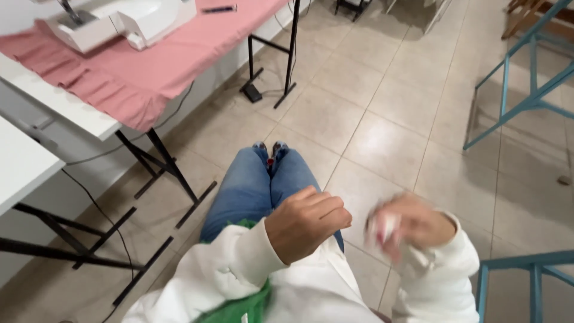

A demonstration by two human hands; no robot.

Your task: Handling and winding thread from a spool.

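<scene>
My left hand (306,222) is curled into a loose fist over my lap, fingers folded in, knuckles pointing right. Can't tell if anything is inside it; nothing shows between the fingers.

My right hand (412,224) is just right of it, close but apart, and motion-blurred. It's closed around a small white-and-pink item (384,230), which sits at the left side of the hand, near my left knuckles. Too smeared to say what the item is or exactly how the fingers grip it.

Both arms are in white sleeves (239,269). A bit of green fabric (239,308) shows at the near edge under my left forearm, another sliver by my left wrist.

Below the hands: my legs in blue jeans (251,188) stretched away from me, shoes (270,148) at the far end, on a beige tiled floor (382,107).

Left side: white table (78,113) on black folding legs, draped with pink cloth (137,72) hanging over its edge. A white sewing machine (113,21) sits on the cloth at far left, a dark pen-like object (218,9) further along on it. A black cable (101,215) runs down under the table. Second white tabletop (18,167) at near left.

Right side: teal metal frames, one far right (526,90), one near right (526,275).
</scene>
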